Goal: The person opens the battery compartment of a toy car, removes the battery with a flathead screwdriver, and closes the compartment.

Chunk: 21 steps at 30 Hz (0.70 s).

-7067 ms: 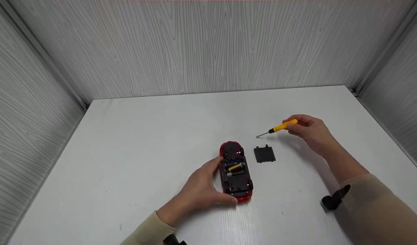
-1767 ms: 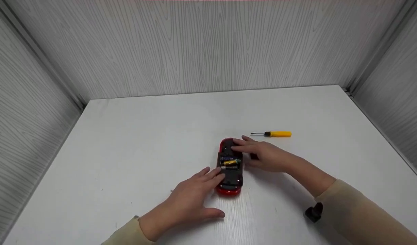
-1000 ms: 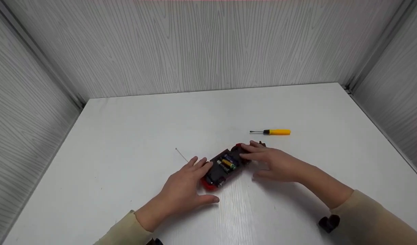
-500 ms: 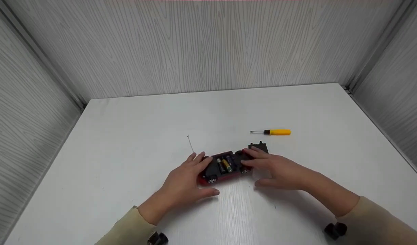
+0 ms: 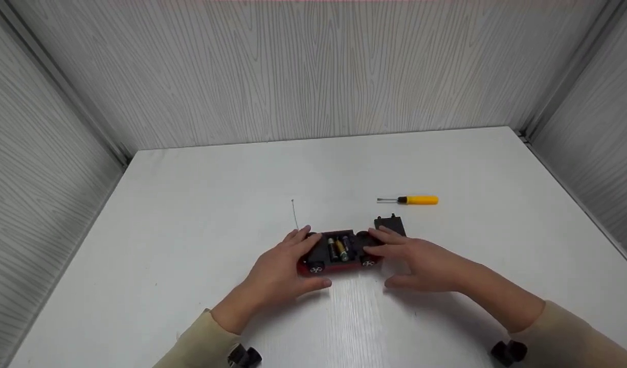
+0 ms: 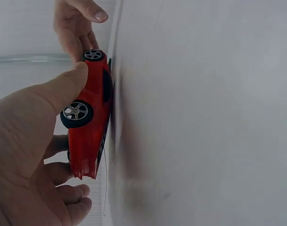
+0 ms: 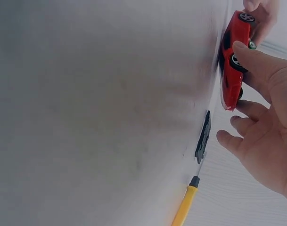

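Observation:
A red toy car (image 5: 339, 267) lies upside down on the white table, its length running left to right. Its black underside faces up with an uncovered compartment holding three batteries (image 5: 341, 249). My left hand (image 5: 277, 268) rests its extended fingers on the car's left end, thumb stretched out in front. At the other end, fingers of my right hand (image 5: 421, 260) touch the underside, and that thumb stands off the near side. In the right wrist view the car's red body (image 7: 233, 84) shows beyond the thumb. A thin wire antenna (image 5: 294, 214) sticks out behind the left fingertips.
Just behind the right fingers lies a black battery cover (image 5: 391, 225), partly overlapped by them. A yellow-handled screwdriver (image 5: 421, 200) lies farther back, its shaft pointing left. Grey wood-grain panels (image 5: 313, 71) enclose the table at the back and sides.
The right hand has put the screwdriver down and come to the car. The car has turned from pointing away to lying crosswise, with both hands on it; the cover has come into sight again.

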### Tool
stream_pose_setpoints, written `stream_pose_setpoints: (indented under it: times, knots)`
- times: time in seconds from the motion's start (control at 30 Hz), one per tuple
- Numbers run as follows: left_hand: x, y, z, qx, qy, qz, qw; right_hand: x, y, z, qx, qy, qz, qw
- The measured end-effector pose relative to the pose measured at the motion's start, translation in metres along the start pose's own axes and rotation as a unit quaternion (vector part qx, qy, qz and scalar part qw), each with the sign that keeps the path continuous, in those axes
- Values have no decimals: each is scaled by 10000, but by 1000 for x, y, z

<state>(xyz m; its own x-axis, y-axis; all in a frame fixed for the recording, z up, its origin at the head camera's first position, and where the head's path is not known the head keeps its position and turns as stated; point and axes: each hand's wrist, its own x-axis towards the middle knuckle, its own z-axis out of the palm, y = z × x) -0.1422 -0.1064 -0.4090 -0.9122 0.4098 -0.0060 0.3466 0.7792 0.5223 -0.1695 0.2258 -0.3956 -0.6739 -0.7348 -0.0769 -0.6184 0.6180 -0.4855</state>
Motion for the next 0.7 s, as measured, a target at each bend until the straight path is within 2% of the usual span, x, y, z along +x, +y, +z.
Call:
stream_pose_setpoints:
  times: [0.3, 0.7]
  knots:
    - [2, -6, 1, -313, 224, 261, 9989, -1, -3, 1, -32, -70, 153, 9999]
    - [7, -13, 3, -525, 460, 541, 9961, 2, -3, 1, 124, 140, 134, 9997]
